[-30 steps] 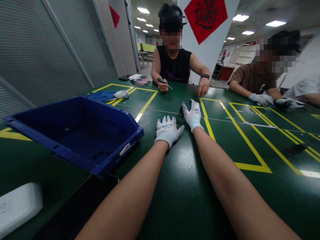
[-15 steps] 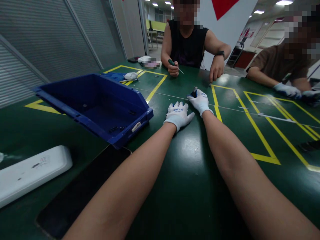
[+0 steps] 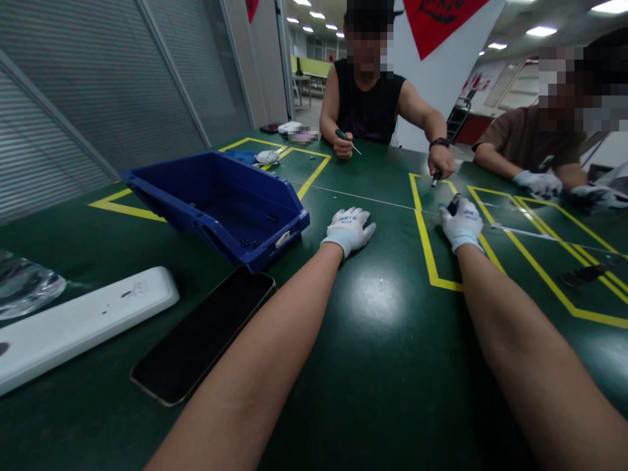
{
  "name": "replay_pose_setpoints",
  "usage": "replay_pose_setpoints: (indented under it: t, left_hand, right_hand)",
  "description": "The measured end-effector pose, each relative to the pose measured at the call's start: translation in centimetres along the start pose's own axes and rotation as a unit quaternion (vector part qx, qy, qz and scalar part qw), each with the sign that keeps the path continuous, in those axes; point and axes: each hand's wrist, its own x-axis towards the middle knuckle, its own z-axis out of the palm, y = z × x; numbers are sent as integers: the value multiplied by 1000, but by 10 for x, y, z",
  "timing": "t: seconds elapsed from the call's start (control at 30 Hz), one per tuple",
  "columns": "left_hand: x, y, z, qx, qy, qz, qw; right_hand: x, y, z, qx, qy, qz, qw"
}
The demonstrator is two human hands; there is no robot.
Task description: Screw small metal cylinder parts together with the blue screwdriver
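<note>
Looking at my right hand (image 3: 461, 224), it's curled round a small dark tool (image 3: 453, 204) poking out past the fingertips, long axis pointing away from me; left hand (image 3: 347, 229) lies flat and empty, well off to that tool's left, blue bin (image 3: 216, 199) further left.

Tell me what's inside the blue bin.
The blue bin holds a few small dark parts scattered on its floor, too small to identify. Its near wall hides the closest strip of floor.
</note>
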Motion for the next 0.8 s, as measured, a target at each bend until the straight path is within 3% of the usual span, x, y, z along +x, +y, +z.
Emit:
replay_pose_setpoints:
  t: [0.17,0.3,0.47,0.7,0.8]
  left_hand:
    - [-29,11,-12,-1,-6,-15,1000]
    - [-62,19,-24,4,-15,-17,1000]
    - [-84,28,-31,20,-20,5,1000]
    - [-77,29,-29,18,-30,6,999]
    - [-76,28,-28,18,-33,3,999]
  right_hand:
    - [-37,82,-52,-39,17,69,997]
    - [-77,116,-86,-22,7,58,998]
    - [-99,122,-106,14,16,79,997]
    - [-92,118,-102,65,-20,74,995]
    - [-91,120,-103,73,20,83,994]
